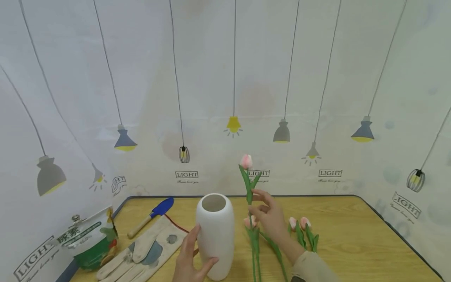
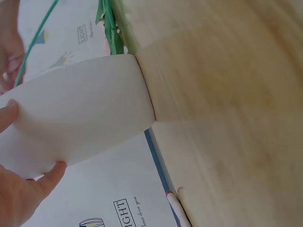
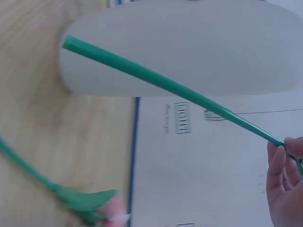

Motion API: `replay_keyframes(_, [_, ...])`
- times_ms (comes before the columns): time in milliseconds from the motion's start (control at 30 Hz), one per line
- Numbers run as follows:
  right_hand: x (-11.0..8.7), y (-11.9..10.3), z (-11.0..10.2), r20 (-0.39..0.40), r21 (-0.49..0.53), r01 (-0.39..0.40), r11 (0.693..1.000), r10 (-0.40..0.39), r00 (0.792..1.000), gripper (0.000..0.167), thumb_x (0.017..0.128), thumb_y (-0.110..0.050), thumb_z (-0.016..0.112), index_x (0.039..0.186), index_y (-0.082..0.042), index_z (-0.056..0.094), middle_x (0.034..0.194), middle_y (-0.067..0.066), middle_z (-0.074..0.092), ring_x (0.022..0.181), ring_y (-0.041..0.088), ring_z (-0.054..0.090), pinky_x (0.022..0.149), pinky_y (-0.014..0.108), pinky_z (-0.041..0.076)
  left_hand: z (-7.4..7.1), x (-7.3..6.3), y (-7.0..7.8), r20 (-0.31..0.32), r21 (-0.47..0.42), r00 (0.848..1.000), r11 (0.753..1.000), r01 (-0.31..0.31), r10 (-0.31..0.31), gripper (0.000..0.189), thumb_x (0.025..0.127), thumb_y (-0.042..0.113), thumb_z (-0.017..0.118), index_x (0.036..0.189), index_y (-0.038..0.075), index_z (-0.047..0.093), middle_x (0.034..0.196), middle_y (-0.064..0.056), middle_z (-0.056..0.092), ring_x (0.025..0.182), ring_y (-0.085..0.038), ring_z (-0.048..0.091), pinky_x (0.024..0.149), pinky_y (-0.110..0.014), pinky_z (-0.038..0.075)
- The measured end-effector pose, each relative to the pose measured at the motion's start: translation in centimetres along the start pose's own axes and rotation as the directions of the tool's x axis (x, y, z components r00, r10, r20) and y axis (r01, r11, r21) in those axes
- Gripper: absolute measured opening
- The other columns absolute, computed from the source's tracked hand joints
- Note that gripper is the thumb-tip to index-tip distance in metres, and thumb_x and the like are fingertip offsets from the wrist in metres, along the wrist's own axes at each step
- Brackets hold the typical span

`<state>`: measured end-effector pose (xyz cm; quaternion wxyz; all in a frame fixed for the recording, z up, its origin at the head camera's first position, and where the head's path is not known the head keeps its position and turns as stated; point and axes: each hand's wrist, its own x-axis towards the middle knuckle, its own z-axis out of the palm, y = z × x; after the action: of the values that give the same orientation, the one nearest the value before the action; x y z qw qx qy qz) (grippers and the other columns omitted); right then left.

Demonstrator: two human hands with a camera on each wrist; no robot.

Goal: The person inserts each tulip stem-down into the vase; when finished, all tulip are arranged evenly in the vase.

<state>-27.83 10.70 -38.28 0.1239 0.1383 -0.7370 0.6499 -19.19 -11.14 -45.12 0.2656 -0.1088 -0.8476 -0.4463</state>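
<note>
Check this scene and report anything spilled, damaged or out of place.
Nothing stands out: no spill or damage shows. The vase stands upright in the left hand's grip, the right hand pinches a tulip, and the trowel lies beside the gloves.

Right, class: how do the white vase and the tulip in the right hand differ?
The vase is broad and white; the tulip is slender, with a pink bloom and green leaves. The vase stands on the table; the tulip is raised above it. Fingers hold both.
</note>
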Motion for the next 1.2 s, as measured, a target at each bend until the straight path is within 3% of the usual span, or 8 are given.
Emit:
replay_keyframes(133, [1.7,-3.1,0.3,-0.031,0.034,0.145,0.989,-0.144,0.989,0.044,0.077,-0.004,0.067,0.117,-0.013,0.054,0.105,0.014,0.058,0.06,0.008,0.06,0.046,0.027,0.051,0.1,0.0,-0.3,-0.037,-0.011,0.997,0.998,-0.065,0.064,0.093,0.062,0.016,0.08,0.138,0.02,0.027,0.125,-0.017,0.043,0.106,-0.034,0.051,0.068,-0.035,0.056])
replay_keyframes(267, [3.4,-6.8,0.3,-0.076,0.073,0.281,0.957,-0.276,0.958,0.043,0.076,-0.004,0.068,0.116,-0.011,0.055,0.099,0.006,0.06,0.058,0.007,0.061,0.045,0.027,0.051,0.3,0.2,-0.3,-0.05,-0.012,0.995,0.996,-0.091,0.09,0.093,0.061,0.015,0.081,0.138,0.019,0.028,0.125,-0.018,0.043,0.106,-0.034,0.051,0.068,-0.034,0.056])
replay_keyframes(500, [5.5,-13.9,0.2,-0.102,0.122,0.411,0.903,-0.401,0.911,0.044,0.078,-0.001,0.065,0.118,-0.013,0.053,0.098,-0.003,0.06,0.063,0.008,0.062,0.044,0.022,0.048,0.1,0.7,0.6,0.009,-0.003,1.0,1.0,0.021,-0.021,0.09,0.065,0.023,0.078,0.138,0.026,0.027,0.125,-0.018,0.043,0.108,-0.037,0.05,0.067,-0.037,0.056])
replay_keyframes(700, [5.8,-17.7,1.3,-0.125,0.178,0.509,0.842,-0.494,0.86,0.044,0.078,0.0,0.064,0.119,-0.011,0.052,0.1,0.0,0.06,0.064,0.01,0.062,0.046,0.021,0.05,-0.4,0.4,1.4,0.069,-0.009,0.984,0.986,0.165,-0.164,0.086,0.066,0.03,0.077,0.137,0.029,0.028,0.127,-0.021,0.041,0.109,-0.042,0.048,0.07,-0.042,0.055])
replay_keyframes(833, [6.0,-17.4,2.6,-0.128,0.228,0.555,0.8,-0.54,0.832,0.043,0.078,0.002,0.063,0.118,-0.008,0.051,0.098,-0.001,0.061,0.064,0.01,0.063,0.046,0.023,0.05,-0.7,0.3,1.4,0.072,-0.019,0.983,0.985,0.169,-0.167,0.085,0.067,0.028,0.077,0.137,0.027,0.029,0.127,-0.022,0.041,0.11,-0.042,0.047,0.071,-0.042,0.055])
replay_keyframes(933, [5.6,-15.8,3.3,-0.104,0.247,0.56,0.791,-0.553,0.827,0.043,0.077,0.005,0.063,0.117,-0.003,0.05,0.097,-0.004,0.061,0.063,0.009,0.063,0.044,0.022,0.05,-0.8,0.3,1.5,0.099,-0.02,0.979,0.984,0.18,-0.177,0.085,0.067,0.03,0.076,0.137,0.027,0.028,0.128,-0.023,0.04,0.112,-0.043,0.045,0.073,-0.043,0.055])
replay_keyframes(1033, [5.0,-13.6,3.8,-0.073,0.239,0.531,0.813,-0.53,0.845,0.044,0.076,0.005,0.064,0.116,-0.001,0.049,0.096,-0.005,0.061,0.063,0.007,0.063,0.044,0.022,0.05,-0.6,0.2,1.6,0.104,-0.023,0.976,0.981,0.193,-0.19,0.085,0.067,0.029,0.077,0.137,0.026,0.029,0.128,-0.023,0.04,0.112,-0.042,0.045,0.073,-0.043,0.054])
replay_keyframes(1200, [3.5,-9.6,4.5,-0.024,0.167,0.433,0.886,-0.435,0.9,0.042,0.075,-0.001,0.067,0.114,-0.007,0.052,0.099,0.007,0.061,0.065,0.005,0.062,0.048,0.022,0.051,-0.5,0.3,1.5,0.057,-0.004,0.981,0.983,0.184,-0.183,0.085,0.065,0.027,0.078,0.136,0.024,0.031,0.126,-0.022,0.042,0.109,-0.041,0.048,0.07,-0.041,0.055])
